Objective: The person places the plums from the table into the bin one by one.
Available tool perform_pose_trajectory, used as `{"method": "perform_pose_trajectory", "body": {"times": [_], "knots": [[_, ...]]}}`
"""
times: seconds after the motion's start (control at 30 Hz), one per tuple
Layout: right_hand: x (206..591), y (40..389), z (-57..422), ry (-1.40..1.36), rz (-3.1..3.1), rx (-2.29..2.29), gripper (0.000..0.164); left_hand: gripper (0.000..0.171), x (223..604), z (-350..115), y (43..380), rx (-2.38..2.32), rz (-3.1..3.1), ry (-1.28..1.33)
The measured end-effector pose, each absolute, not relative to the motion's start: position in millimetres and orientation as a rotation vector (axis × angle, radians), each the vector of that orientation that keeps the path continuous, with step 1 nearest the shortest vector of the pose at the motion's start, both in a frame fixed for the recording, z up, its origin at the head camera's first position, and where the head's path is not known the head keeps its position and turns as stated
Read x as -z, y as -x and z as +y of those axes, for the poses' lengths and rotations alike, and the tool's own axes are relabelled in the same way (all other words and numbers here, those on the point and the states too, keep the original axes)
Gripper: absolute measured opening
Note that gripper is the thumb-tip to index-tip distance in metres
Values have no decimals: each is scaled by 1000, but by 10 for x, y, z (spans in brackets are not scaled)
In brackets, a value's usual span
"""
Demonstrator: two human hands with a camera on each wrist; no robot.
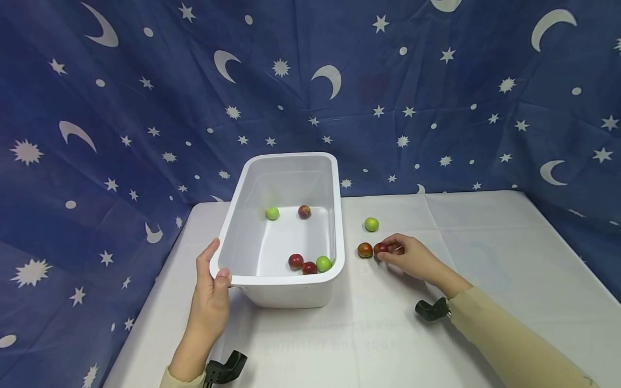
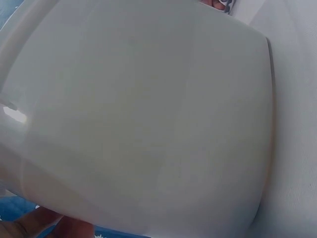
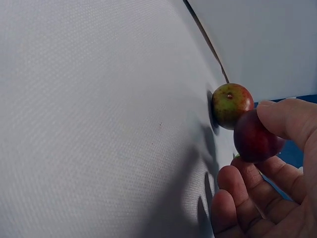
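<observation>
While five fruits [image 1: 296, 262] lie inside, hands [image 1: 211, 302] [image 1: 412, 260] grip the bin [image 1: 296, 295] and, seemingly, a plum [image 3: 258, 138].

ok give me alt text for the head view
A person's right hand grips a round red fruit; the left hand holds a rectangular white plastic tub containing three round red fruits and two round green fruits. Behind hangs blue star-patterned fabric.

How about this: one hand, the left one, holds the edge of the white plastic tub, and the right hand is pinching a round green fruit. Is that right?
Not quite: the right hand is pinching a round dark red fruit, not a green one, as the right wrist view shows. The left hand does hold the edge of the white plastic tub.
</observation>
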State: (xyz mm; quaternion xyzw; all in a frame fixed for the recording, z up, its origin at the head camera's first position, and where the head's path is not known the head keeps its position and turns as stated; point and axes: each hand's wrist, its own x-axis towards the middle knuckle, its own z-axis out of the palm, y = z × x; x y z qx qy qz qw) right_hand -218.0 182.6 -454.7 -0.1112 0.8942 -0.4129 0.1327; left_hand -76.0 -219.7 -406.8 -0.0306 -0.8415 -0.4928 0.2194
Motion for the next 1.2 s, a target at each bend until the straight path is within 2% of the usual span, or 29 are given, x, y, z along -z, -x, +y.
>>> {"method": "perform_pose_trajectory", "body": {"times": [0.87, 1.2], "knots": [[4558, 2166, 1809, 310, 2643, 1173, 47, 55, 4083, -2185, 749, 1389, -2308, 94], [4302, 2254, 1761, 384, 2646, 1265, 46, 54, 4092, -2207, 752, 1358, -2327, 74]]}}
